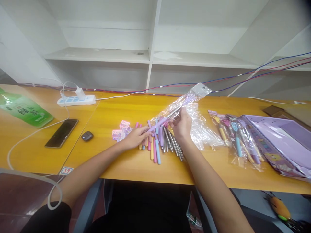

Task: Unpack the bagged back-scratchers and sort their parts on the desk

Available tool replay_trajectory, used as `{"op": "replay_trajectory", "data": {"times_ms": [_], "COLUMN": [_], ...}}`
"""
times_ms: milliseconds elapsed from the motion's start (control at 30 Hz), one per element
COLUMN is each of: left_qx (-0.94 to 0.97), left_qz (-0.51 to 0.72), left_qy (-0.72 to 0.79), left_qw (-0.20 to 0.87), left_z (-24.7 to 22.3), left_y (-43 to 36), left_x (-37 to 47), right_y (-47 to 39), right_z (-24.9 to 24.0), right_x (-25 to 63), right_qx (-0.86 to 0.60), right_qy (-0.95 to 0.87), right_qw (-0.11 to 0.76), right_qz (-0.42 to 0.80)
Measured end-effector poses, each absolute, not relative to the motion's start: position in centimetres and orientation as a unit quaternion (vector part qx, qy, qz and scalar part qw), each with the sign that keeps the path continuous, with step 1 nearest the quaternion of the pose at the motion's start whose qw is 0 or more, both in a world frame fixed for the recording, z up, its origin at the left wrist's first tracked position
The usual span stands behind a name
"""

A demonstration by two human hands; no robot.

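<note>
A back scratcher with a purple handle and a metal shaft slants up to the right, its far end inside a clear plastic bag. My left hand is closed on the handle's lower end. Farther up, my right hand is closed on the bag around the shaft. Below both hands lies a pile of more back scratchers, with yellow, pink, blue and purple handles and bare metal shafts. Small pink printed cards lie left of the pile. Loose clear bags are right of my right hand.
Bagged back scratchers lie at the right, beside a purple tray. On the left are a phone, a small black case, a green bottle and a power strip. Cables run along the shelf base.
</note>
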State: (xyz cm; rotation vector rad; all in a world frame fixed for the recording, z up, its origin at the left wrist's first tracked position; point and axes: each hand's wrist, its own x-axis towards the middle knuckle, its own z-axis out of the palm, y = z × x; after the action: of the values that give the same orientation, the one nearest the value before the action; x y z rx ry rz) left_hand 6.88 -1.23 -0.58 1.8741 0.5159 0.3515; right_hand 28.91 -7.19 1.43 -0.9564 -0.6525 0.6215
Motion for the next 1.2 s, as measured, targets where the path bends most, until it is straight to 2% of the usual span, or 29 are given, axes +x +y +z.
{"op": "replay_trajectory", "data": {"times_ms": [100,267,400,533,667,1033,1200], "left_qx": [0.82,0.819,0.779,0.723,0.707,0.829,0.891], "left_qz": [0.138,0.121,0.135,0.141,0.149,0.094,0.157], "left_qy": [0.22,0.21,0.202,0.193,0.189,0.161,0.16], "left_qw": [0.509,0.521,0.579,0.648,0.665,0.527,0.395], "left_z": [-0.2,0.4,0.0,-1.1,-1.9,0.6,0.3], "left_y": [-1.4,-1.9,-1.9,-1.5,-1.3,-2.0,-1.6], "left_x": [6.8,6.6,6.5,6.8,7.1,6.1,6.2], "right_y": [-7.1,-7.3,-7.6,-7.9,-8.0,-7.6,-7.6], "right_z": [1.5,1.7,1.9,2.4,2.1,1.2,2.6], "right_x": [29.2,29.4,29.4,29.5,29.7,29.4,29.1], "right_qx": [-0.449,-0.443,-0.445,-0.413,-0.438,-0.467,-0.45], "right_qy": [-0.283,-0.288,-0.318,-0.391,-0.422,-0.356,-0.298], "right_qw": [0.808,0.829,0.827,0.806,0.776,0.803,0.834], "right_qz": [0.256,0.181,0.135,0.164,0.165,0.099,0.117]}}
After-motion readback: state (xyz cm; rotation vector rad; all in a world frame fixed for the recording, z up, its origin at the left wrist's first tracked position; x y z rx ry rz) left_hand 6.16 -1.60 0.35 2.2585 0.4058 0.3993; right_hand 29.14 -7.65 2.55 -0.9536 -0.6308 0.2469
